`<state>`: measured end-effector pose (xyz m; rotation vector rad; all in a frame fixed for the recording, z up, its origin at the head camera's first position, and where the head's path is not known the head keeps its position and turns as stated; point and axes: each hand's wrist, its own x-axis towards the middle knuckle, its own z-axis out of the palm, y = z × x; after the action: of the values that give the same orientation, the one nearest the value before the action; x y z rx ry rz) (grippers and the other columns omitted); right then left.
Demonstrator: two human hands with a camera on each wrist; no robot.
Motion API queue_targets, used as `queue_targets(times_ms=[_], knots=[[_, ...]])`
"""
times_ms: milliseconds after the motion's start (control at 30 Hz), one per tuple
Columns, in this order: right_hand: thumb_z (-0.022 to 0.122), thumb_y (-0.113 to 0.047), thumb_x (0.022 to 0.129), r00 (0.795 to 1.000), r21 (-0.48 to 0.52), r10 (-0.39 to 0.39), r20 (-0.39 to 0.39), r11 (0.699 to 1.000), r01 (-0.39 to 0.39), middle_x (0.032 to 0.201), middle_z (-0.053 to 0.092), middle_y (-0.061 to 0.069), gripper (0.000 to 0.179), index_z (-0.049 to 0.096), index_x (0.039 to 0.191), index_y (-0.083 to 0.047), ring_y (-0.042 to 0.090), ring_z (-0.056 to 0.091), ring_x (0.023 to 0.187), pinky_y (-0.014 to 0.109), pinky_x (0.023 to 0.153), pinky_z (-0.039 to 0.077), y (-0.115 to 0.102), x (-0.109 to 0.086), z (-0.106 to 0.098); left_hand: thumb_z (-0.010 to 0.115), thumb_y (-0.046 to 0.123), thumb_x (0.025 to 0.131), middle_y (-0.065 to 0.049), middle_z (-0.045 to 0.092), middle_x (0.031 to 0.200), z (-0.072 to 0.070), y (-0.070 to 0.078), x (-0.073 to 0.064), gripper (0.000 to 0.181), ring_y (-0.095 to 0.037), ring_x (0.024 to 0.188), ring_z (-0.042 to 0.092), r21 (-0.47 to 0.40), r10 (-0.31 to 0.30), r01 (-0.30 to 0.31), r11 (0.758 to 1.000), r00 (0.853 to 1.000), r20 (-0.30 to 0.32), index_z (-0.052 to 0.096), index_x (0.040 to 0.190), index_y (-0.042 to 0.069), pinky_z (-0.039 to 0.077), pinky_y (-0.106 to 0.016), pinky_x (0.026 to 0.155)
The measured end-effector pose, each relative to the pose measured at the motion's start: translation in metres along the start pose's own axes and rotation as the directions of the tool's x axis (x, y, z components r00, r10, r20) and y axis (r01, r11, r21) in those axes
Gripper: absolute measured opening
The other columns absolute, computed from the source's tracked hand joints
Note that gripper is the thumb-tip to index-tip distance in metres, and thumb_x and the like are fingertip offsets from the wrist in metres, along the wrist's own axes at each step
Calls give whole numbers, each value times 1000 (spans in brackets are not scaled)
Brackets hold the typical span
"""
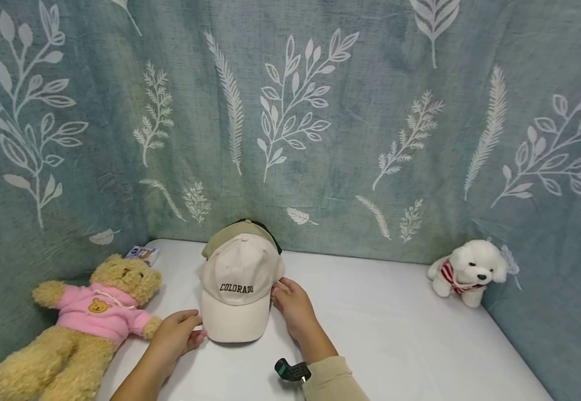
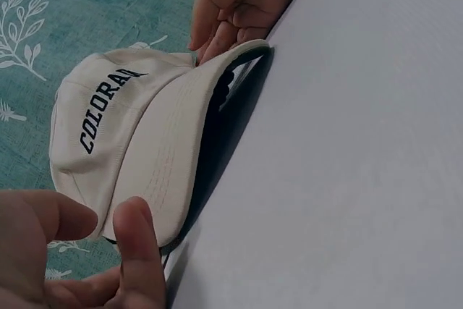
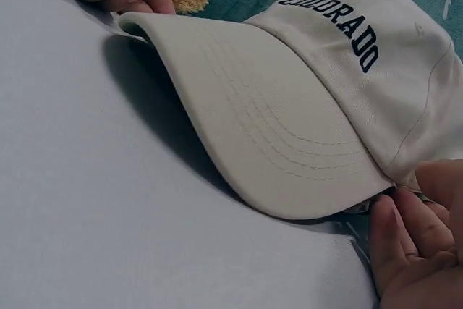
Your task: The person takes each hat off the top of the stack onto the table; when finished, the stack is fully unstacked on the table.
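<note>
Backdrop: blue-green cloth (image 1: 185, 128) printed with white leaf sprays, hung behind and along both sides of a white table (image 1: 370, 323).

Item, headwear: one cream cap (image 1: 240, 303), lettered COLORADO, at the table's back, left of centre, brim toward the wearer of the head camera. Behind its crown show a khaki cap (image 1: 213, 240) and the edge of a black item (image 1: 274, 240), probably another cap. Overlapped so, the pieces seem set to nest front to back, with the lettering outward; the cream cap's brim arches, leaving shadow beneath.

Item, plush: teddy bear (image 1: 97, 312) in a pink hooded top, lying at the left, a small printed packet (image 1: 145, 254) by its head; white toy dog (image 1: 476, 264) in a red-striped garment at the far right, well apart from the caps.

Item, hands: two, flanking the cream cap — a placement that would suit steadying it from both sides. Left hand (image 1: 177, 334): at the brim's left edge, thumb and forefinger parted, fingers relaxed; contact uncertain. Right hand (image 1: 295, 312): at the cap's right side, where brim meets crown, fingertips bent to the edge; whether they pinch the fabric cannot be told. Both forearms angle inward from below, the right in a beige sleeve (image 1: 335, 381) with a black device (image 1: 292, 370) at the wrist.
</note>
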<state>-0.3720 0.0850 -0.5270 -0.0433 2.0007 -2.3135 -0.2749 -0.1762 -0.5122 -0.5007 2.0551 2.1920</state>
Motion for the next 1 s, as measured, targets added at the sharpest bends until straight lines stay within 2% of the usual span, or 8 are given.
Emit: queue_targets(times_ms=[100, 200, 400, 567, 700, 833, 900, 1000], knots=[[57, -5, 106, 1000, 23, -1, -13, 1000, 1, 148, 56, 25, 51, 42, 152, 9, 12, 64, 112, 25, 95, 58, 1, -1, -1, 55, 11, 105, -17, 66, 109, 1, -1, 0, 49, -12, 79, 67, 23, 22, -22, 999, 1000, 4, 46, 146, -14, 60, -24, 67], [57, -5, 106, 1000, 21, -6, -25, 1000, 7, 142, 59, 22, 46, 45, 148, 8, 11, 65, 108, 25, 92, 58, 2, -2, -2, 56, 10, 105, -13, 66, 100, 3, -3, -1, 44, -13, 78, 66, 87, 58, -58, 995, 998, -2, 52, 142, -13, 59, -24, 65], [59, -5, 105, 998, 45, -3, -56, 999, 6, 122, 67, 12, 36, 52, 138, 6, 9, 65, 99, 23, 85, 58, 4, -2, -4, 57, 9, 104, -12, 67, 98, 9, -5, -3, 39, -15, 77, 66, 226, 134, -130, 966, 991, -6, 58, 137, -11, 58, -25, 64], [61, -7, 104, 998, 51, -16, -53, 999, 18, 114, 69, 7, 30, 55, 130, 6, 9, 65, 98, 23, 84, 57, 2, -4, -3, 59, 10, 102, -14, 65, 111, 14, -4, -9, 41, -16, 85, 65, 251, 164, -157, 955, 986, -7, 57, 139, -7, 57, -27, 68], [63, -6, 102, 998, 58, -19, -64, 998, 23, 106, 69, 4, 24, 59, 123, 5, 11, 63, 96, 23, 82, 56, 1, -5, -3, 61, 10, 100, -15, 60, 122, 18, -2, -15, 43, -20, 105, 65, 298, 203, -194, 935, 979, -1, 57, 140, -6, 58, -29, 80], [65, -6, 101, 997, 84, -16, -80, 996, 23, 103, 67, 3, 20, 60, 118, 2, 12, 63, 93, 24, 81, 56, 1, -5, -6, 57, 5, 101, -18, 54, 126, 22, -2, -16, 45, -25, 116, 62, 253, 216, -218, 943, 976, 34, 52, 143, -10, 61, -32, 86], [65, -6, 101, 996, 99, -13, -83, 995, 22, 103, 66, 3, 18, 61, 117, 1, 12, 64, 93, 24, 81, 56, 0, -5, -8, 55, 3, 101, -19, 50, 127, 23, -2, -15, 45, -27, 116, 62, 207, 208, -213, 955, 977, 46, 50, 144, -11, 62, -32, 87], [64, -5, 101, 997, 121, -12, -78, 992, 21, 102, 66, 2, 16, 61, 115, 1, 12, 64, 92, 24, 80, 56, -1, -6, -10, 55, 3, 101, -19, 48, 128, 25, -2, -16, 47, -25, 114, 61, 191, 201, -207, 959, 978, 51, 49, 145, -10, 62, -31, 84]])
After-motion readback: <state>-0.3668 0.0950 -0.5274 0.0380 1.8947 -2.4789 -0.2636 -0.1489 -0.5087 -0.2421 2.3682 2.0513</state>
